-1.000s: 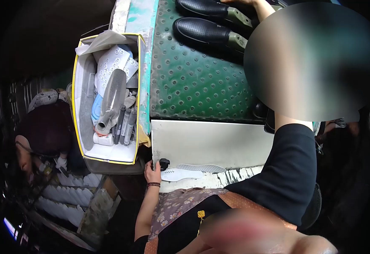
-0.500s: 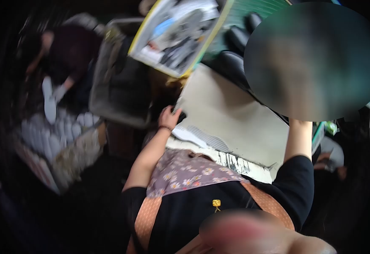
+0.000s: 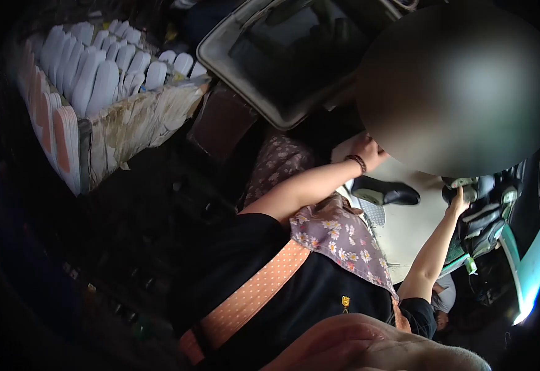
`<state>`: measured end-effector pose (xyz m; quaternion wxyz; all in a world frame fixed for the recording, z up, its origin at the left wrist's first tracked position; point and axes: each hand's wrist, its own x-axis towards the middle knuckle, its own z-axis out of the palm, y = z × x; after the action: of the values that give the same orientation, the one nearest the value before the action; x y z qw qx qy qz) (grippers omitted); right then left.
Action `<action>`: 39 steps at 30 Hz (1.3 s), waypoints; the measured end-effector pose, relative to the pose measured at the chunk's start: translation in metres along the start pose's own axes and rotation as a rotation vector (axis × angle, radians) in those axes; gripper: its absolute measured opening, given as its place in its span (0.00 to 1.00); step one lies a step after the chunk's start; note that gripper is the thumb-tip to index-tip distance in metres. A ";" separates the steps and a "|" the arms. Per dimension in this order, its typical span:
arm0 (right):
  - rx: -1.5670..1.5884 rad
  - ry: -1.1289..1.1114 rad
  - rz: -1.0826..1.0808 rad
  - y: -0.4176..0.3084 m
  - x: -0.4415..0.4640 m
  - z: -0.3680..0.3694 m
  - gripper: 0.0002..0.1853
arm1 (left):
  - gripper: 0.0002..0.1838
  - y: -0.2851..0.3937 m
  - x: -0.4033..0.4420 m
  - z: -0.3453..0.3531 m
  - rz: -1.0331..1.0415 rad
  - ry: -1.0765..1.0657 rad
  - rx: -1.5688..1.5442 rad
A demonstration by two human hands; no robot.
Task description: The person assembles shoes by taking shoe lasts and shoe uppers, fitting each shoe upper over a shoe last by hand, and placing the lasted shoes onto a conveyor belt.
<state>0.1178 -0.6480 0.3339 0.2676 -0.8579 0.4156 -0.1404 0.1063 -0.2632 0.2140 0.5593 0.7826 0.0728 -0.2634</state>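
Observation:
My left hand (image 3: 370, 154) reaches over the far left part of the pale work board (image 3: 406, 232). A blurred disc covers part of its fingers, so their grip is unclear. Just below it a black shoe (image 3: 393, 193) lies on its side on the board, light sole partly showing. A grey textured insole (image 3: 372, 212) lies beside the shoe, close to the apron. At the board's right side my right hand (image 3: 460, 201) has its fingers closed round a black shoe (image 3: 470, 193) at the edge of a pile of shoes (image 3: 483, 222).
A worn box (image 3: 143, 117) at the left holds many white insoles (image 3: 100, 83), with peach-coloured ones along its side. A large dark bin (image 3: 230, 59) stands beyond my left arm. Part of another person (image 3: 444, 294) shows at the lower right. A bright light strip (image 3: 529, 290) is nearby.
The view has swung left. A black shoe now shows lying on the board. My right hand, blurred out before, is now visible at the shoe pile. The white insole is now mostly hidden.

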 end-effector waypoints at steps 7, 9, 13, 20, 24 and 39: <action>-0.154 0.263 0.561 0.004 0.008 0.005 0.49 | 0.28 -0.101 -0.026 -0.083 0.158 -0.271 -0.135; -0.105 0.225 0.663 -0.003 0.017 0.000 0.50 | 0.27 -0.188 -0.042 -0.118 0.034 -0.190 0.153; -0.334 0.203 0.766 -0.023 0.017 0.005 0.48 | 0.25 -0.327 -0.113 -0.248 -0.657 -0.179 0.383; -0.542 0.006 0.819 -0.042 -0.017 0.043 0.41 | 0.21 -0.376 -0.176 -0.348 -1.123 -0.276 0.587; -0.585 0.014 0.774 -0.035 -0.035 0.070 0.29 | 0.22 -0.369 -0.127 -0.289 -0.808 -0.138 0.414; -0.531 -0.217 0.680 -0.048 -0.052 0.017 0.41 | 0.17 -0.219 -0.018 -0.136 -0.349 -0.312 -0.073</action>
<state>0.1242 -0.5763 0.3472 0.1108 -0.7211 0.6654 0.1580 0.0464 -0.0560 0.0717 0.5376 0.6874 0.1292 -0.4710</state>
